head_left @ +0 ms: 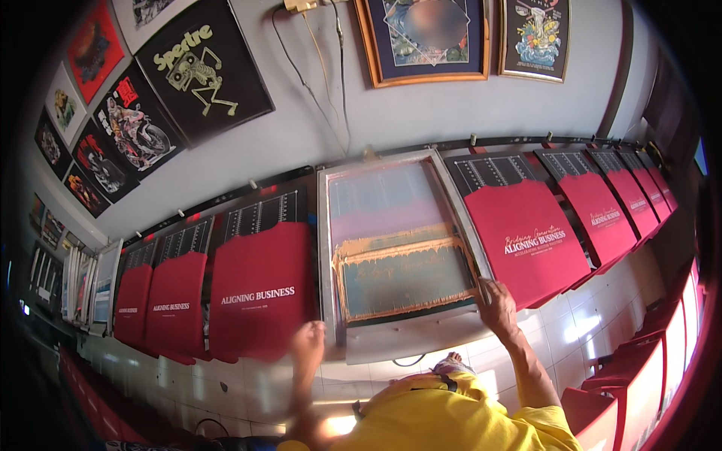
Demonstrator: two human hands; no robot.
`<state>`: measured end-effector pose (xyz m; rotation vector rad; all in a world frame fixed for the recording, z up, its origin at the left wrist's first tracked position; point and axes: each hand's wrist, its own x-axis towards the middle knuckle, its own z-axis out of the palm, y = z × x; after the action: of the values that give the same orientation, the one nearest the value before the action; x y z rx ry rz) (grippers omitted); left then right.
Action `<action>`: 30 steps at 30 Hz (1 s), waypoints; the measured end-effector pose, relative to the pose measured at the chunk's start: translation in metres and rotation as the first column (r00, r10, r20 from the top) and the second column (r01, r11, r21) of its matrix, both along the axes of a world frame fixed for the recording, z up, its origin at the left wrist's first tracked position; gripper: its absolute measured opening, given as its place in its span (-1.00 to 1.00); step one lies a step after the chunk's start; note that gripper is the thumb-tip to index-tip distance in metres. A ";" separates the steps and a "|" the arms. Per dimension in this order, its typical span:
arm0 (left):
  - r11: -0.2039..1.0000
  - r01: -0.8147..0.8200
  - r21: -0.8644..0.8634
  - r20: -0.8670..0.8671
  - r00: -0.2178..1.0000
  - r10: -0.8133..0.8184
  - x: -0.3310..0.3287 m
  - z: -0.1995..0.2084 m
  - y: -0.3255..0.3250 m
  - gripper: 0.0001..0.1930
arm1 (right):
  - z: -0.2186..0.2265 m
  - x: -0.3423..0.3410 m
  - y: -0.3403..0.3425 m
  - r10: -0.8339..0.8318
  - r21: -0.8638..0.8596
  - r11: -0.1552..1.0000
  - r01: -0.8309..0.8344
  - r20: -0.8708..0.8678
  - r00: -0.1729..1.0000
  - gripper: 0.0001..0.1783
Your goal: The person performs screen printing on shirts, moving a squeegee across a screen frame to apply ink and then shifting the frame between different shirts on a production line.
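Observation:
A screen-printing frame [323,248] lies in front of me over one of the printing boards. Its mesh shows a teal stencil area [398,282] with ragged orange-brown emulsion or tape around it. My right hand [497,307] has its fingers curled over the frame's right edge, near the front corner. Close to the frame's front left corner is my left hand [307,344], smeared by motion; whether it touches the frame I cannot tell. Just beyond it, a red shirt [259,263] with white lettering is stretched over a black board.
Several more red shirts [526,240] on black gridded boards [492,171] line the rail to both sides. Framed pictures [429,41] and dark posters [207,71] hang on the wall, with loose cables [331,83]. Red cloth pieces [635,391] hang at the lower right above a tiled floor [568,338].

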<state>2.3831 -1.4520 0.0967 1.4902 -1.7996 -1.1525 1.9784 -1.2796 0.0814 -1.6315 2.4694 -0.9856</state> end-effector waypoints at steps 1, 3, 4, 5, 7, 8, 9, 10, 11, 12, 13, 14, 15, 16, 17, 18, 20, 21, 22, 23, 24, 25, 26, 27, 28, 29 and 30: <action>0.983 0.084 0.161 -0.052 0.996 -0.076 0.002 0.016 0.010 -0.72 | 0.006 0.014 0.007 0.153 0.098 0.982 -0.160 0.071 0.986 -0.42; 0.804 0.507 0.312 -0.228 0.861 -0.455 0.000 0.032 0.032 -0.71 | 0.021 0.045 0.012 0.506 0.258 0.842 -0.473 -0.075 0.859 -0.33; 0.675 0.641 0.364 -0.309 0.767 -0.562 -0.006 0.025 0.042 -0.69 | 0.030 0.057 0.012 0.570 0.315 0.795 -0.519 -0.096 0.816 -0.31; 0.524 0.754 0.397 -0.396 0.655 -0.643 -0.016 0.014 0.052 -0.68 | 0.034 0.065 0.012 0.634 0.371 0.741 -0.559 -0.112 0.766 -0.29; 0.412 0.790 0.454 -0.353 0.585 -0.730 -0.043 -0.021 0.071 -0.66 | 0.022 0.063 0.006 0.669 0.357 0.726 -0.588 -0.166 0.725 -0.26; 0.455 0.782 0.427 -0.315 0.600 -0.735 -0.055 -0.037 0.081 -0.65 | 0.025 0.067 -0.001 0.666 0.346 0.733 -0.586 -0.185 0.723 -0.33; 0.485 0.779 0.397 -0.277 0.605 -0.746 -0.070 -0.050 0.088 -0.64 | 0.026 0.069 -0.005 0.652 0.336 0.748 -0.573 -0.205 0.730 -0.40; 0.508 0.737 0.446 -0.353 0.666 -0.658 -0.081 -0.054 0.096 -0.62 | 0.026 0.072 -0.012 0.614 0.326 0.781 -0.532 -0.249 0.749 -0.48; 0.522 0.694 0.496 -0.419 0.718 -0.556 -0.091 -0.057 0.104 -0.61 | 0.024 0.075 -0.020 0.575 0.315 0.812 -0.491 -0.294 0.763 -0.56; 0.548 0.684 0.482 -0.504 0.728 -0.466 -0.098 -0.063 0.109 -0.57 | 0.023 0.076 -0.025 0.533 0.296 0.842 -0.450 -0.339 0.775 -0.64; 0.531 0.680 0.506 -0.583 0.723 -0.371 -0.103 -0.069 0.111 -0.56 | 0.024 0.076 -0.026 0.527 0.268 0.848 -0.457 -0.346 0.776 -0.70; 0.511 0.679 0.527 -0.652 0.709 -0.269 -0.107 -0.075 0.113 -0.56 | 0.023 0.076 -0.025 0.521 0.240 0.853 -0.463 -0.352 0.777 -0.76; 0.496 0.676 0.545 -0.707 0.688 -0.163 -0.112 -0.079 0.113 -0.55 | 0.024 0.076 -0.029 0.517 0.206 0.856 -0.474 -0.360 0.776 -0.82; 0.530 0.638 0.560 -0.695 0.709 -0.119 -0.117 -0.082 0.114 -0.50 | 0.027 0.075 -0.031 0.503 0.131 0.860 -0.493 -0.379 0.777 -0.87; 0.527 0.624 0.578 -0.686 0.721 -0.101 -0.117 -0.086 0.113 -0.51 | 0.031 0.074 -0.036 0.494 0.118 0.863 -0.491 -0.395 0.774 -0.87; 0.517 0.609 0.602 -0.673 0.735 -0.082 -0.116 -0.090 0.114 -0.52 | 0.035 0.073 -0.040 0.484 0.108 0.868 -0.485 -0.403 0.776 -0.88; 0.484 0.554 0.677 -0.663 0.745 0.075 -0.120 -0.099 0.119 -0.54 | 0.028 0.062 -0.060 0.458 0.111 0.882 -0.458 -0.428 0.779 -0.87; 0.483 0.557 0.675 -0.671 0.736 0.089 -0.119 -0.100 0.121 -0.54 | 0.028 0.056 -0.074 0.457 0.079 0.879 -0.470 -0.419 0.784 -0.85; 0.483 0.564 0.670 -0.681 0.726 0.097 -0.118 -0.099 0.120 -0.55 | 0.023 0.049 -0.091 0.446 0.077 0.885 -0.460 -0.426 0.787 -0.84; 0.483 0.573 0.662 -0.692 0.716 0.098 -0.119 -0.096 0.117 -0.55 | 0.016 0.041 -0.109 0.428 0.070 0.893 -0.445 -0.437 0.791 -0.83; 0.470 0.558 0.684 -0.665 0.742 0.087 -0.120 -0.095 0.117 -0.58 | 0.006 0.034 -0.127 0.405 0.052 0.900 -0.433 -0.465 0.787 -0.83; 0.462 0.575 0.675 -0.685 0.721 0.103 -0.120 -0.097 0.117 -0.59 | 0.001 0.028 -0.143 0.382 0.035 0.906 -0.421 -0.493 0.781 -0.83; 0.454 0.593 0.665 -0.704 0.700 0.118 -0.120 -0.100 0.118 -0.60 | -0.003 0.021 -0.156 0.379 0.038 0.907 -0.419 -0.507 0.774 -0.84; 0.448 0.607 0.656 -0.722 0.678 0.139 -0.119 -0.103 0.119 -0.61 | -0.007 0.015 -0.169 0.384 0.036 0.903 -0.428 -0.513 0.768 -0.85; 0.445 0.629 0.637 -0.738 0.664 0.120 -0.116 -0.101 0.118 -0.66 | -0.012 0.009 -0.178 0.381 0.038 0.905 -0.424 -0.518 0.766 -0.86; 0.429 0.597 0.677 -0.708 0.687 0.162 -0.118 -0.098 0.119 -0.67 | -0.017 0.003 -0.184 0.376 0.040 0.907 -0.419 -0.524 0.764 -0.86; 0.413 0.560 0.718 -0.673 0.709 0.211 -0.120 -0.091 0.120 -0.68 | -0.020 0.002 -0.189 0.375 0.017 0.902 -0.431 -0.527 0.763 -0.86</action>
<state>2.2631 -1.3318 0.0058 0.9633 -0.7258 -2.6782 1.9804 -1.4687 0.0617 -2.6213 2.1646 -0.6833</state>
